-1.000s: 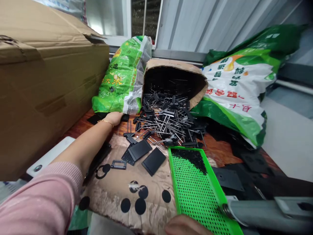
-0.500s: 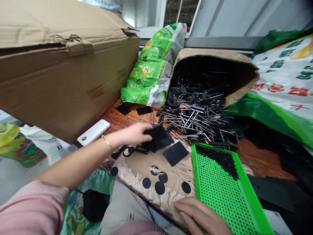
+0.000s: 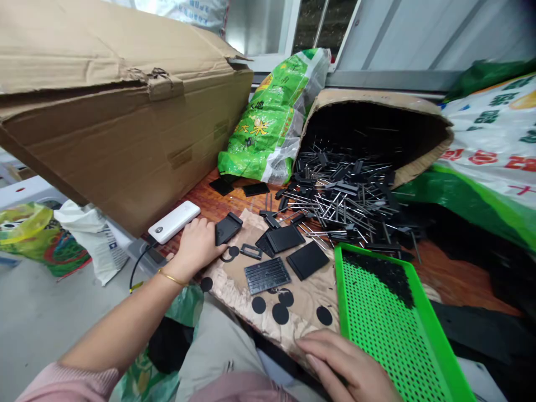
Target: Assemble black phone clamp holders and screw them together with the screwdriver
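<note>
My left hand (image 3: 196, 248) rests on a stained brown paper sheet (image 3: 234, 285), holding nothing, with its fingertips beside an angled black plastic part (image 3: 228, 229). Nearby lie a small black rectangular frame (image 3: 251, 252), a black ribbed plate (image 3: 267, 275), flat black plates (image 3: 307, 260) and black discs (image 3: 280, 314). My right hand (image 3: 343, 363) lies empty at the sheet's near edge, against a green perforated tray (image 3: 435, 329) with black granules (image 3: 379, 276) at its far end. A heap of black parts with metal pins (image 3: 343, 206) spills from an overturned cardboard drum (image 3: 377, 109).
A large cardboard box (image 3: 117, 128) stands at left, beside a white power bank (image 3: 173, 221) with a cable. Green printed sacks (image 3: 272, 125) (image 3: 494, 145) flank the drum. The parts lie on a reddish wooden surface (image 3: 209, 201), with a grey floor (image 3: 42, 312) beyond its left edge.
My left hand has moved left, off the black plates, and the ribbed plate now shows on the sheet. My right hand sits slightly higher by the tray, and the view has tilted.
</note>
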Demonstrator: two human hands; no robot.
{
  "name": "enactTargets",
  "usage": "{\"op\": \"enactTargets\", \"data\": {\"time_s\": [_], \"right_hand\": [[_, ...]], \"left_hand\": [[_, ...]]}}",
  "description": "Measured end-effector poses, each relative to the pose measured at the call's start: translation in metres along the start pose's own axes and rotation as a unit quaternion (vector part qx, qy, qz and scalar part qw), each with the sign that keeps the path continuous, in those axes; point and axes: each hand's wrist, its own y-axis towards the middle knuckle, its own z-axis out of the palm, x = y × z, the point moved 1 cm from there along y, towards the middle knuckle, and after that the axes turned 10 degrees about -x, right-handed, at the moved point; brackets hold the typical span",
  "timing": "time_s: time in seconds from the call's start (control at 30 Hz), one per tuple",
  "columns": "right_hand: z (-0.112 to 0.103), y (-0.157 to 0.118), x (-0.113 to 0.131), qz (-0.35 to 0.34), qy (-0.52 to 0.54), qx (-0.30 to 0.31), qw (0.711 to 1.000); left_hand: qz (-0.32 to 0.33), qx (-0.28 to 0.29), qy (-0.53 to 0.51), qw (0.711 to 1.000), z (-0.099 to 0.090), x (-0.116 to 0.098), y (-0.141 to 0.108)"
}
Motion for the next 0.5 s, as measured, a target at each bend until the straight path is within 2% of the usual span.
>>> {"op": "enactTargets", "data": {"time_s": [0.07, 0.13, 0.23, 0.3, 0.4, 0.47, 0.5], "right_hand": [[0.0, 0.003, 0.001, 0.009, 0.004, 0.002, 1.0], [0.001, 0.012, 0.003, 0.022, 0.005, -0.023, 0.999], [0.002, 0.035, 0.007, 0.092, -0.013, -0.115, 0.989], [0.002, 0.052, 0.009, 0.169, -0.036, -0.152, 0.973], [0.001, 0.068, 0.007, 0.192, -0.047, -0.141, 0.97], [0.0, 0.068, 0.003, 0.205, -0.04, -0.174, 0.962], [-0.001, 0.065, 0.001, 0.219, -0.037, -0.205, 0.953]], "left_hand": [[-0.004, 0.016, 0.013, 1.0, 0.003, 0.01, 0.001], [0.004, 0.008, 0.0, 1.0, -0.001, 0.008, -0.002], [0.046, -0.013, -0.084, 0.995, -0.017, -0.016, -0.013], [0.116, -0.007, -0.16, 0.98, -0.03, -0.039, -0.023], [0.217, 0.012, -0.253, 0.943, -0.04, -0.065, -0.037], [0.225, 0.0, -0.315, 0.922, -0.036, -0.072, -0.043], [0.2, -0.01, -0.346, 0.917, -0.032, -0.074, -0.045]]}}
